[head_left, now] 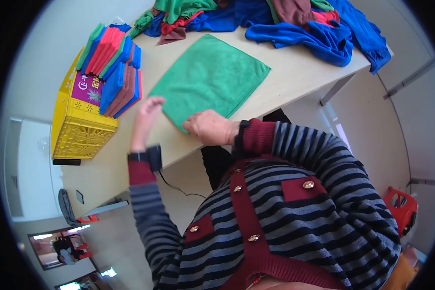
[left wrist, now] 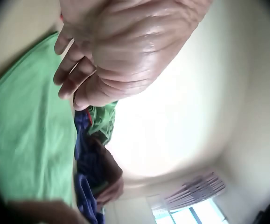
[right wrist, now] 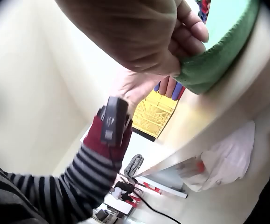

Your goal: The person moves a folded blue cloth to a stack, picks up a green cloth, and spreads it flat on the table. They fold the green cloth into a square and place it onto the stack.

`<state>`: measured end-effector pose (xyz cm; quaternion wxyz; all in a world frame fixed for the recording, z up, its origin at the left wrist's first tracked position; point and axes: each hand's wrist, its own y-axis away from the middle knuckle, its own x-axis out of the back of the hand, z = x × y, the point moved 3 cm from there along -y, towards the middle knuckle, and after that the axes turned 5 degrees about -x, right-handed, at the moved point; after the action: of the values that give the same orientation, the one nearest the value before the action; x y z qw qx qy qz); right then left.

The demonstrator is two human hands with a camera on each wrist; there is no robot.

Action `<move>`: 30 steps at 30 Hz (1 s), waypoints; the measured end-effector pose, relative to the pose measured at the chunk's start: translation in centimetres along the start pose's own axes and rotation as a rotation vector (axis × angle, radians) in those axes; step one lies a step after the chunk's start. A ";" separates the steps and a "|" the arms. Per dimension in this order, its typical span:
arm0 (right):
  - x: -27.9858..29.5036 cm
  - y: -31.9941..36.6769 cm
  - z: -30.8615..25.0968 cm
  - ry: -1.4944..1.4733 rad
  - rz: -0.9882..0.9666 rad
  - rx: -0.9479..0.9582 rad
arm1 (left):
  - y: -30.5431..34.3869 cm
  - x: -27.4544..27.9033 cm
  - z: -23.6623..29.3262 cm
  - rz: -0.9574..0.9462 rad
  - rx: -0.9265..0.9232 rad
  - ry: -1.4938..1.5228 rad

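From my end, I see the right hand [head_left: 210, 126] pinching the near corner of the green cloth [head_left: 212, 77] between thumb and fingers. The left hand [head_left: 147, 121] is held loosely, its fingers slightly bent and gripping nothing, beside the cloth's left corner; I can't tell whether it touches the fabric. The cloth lies spread on the table [head_left: 295, 92], just in front of the person.

My right wrist view gives me the pinched edge close up, plus a pale plastic bag [right wrist: 228, 158] below table level that I can't make out from the head. Only the left wrist view shows a window [left wrist: 191, 215], cut off at the bottom.

The left hand is blurred from above, and the right hand's palm hides part of its own grip. The right wrist view crops most of the cloth.

Farther out, a heap of loose cloths [head_left: 304, 38] in blue, green, red and brown runs along the far side. To the left, folded cloths [head_left: 116, 63] stand on a yellow basket [head_left: 84, 130], covering part of its top. A phone-like object [head_left: 79, 196] lies near the table's left end, and a cable [head_left: 181, 192] trails from the left wrist camera [head_left: 154, 157].
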<state>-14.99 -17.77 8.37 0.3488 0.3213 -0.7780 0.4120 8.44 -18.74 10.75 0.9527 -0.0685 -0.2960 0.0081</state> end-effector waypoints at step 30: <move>3.7 6.4 11.9 0.111 -0.133 -0.155 | 12.8 -11.8 -0.7 0.272 -0.238 -0.424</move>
<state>-25.34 -25.97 3.74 0.4417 0.3213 -0.7640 0.3436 -0.59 -6.84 1.83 0.8449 -0.2157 -0.4757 0.1154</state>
